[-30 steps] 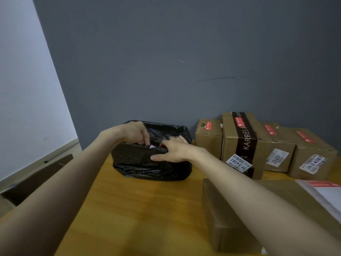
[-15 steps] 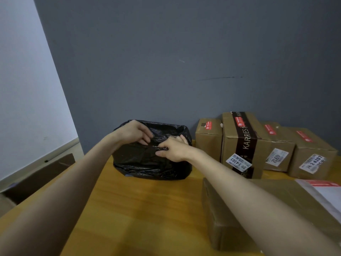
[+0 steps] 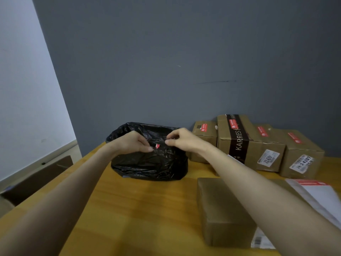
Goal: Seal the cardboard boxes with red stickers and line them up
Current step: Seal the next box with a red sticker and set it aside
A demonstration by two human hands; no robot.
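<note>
Red sticker (image 3: 157, 145) between left hand (image 3: 132, 143) and right hand (image 3: 181, 140), seemingly at fingertips.

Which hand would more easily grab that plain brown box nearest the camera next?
Probably the right hand: the plain brown box lies beside that forearm, and the left hand sits farther away. Both now pinch a red sticker over the black bag.

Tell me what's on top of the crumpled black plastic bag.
The left hand and right hand pinch a small red sticker atop the black bag; its contents are covered.
</note>
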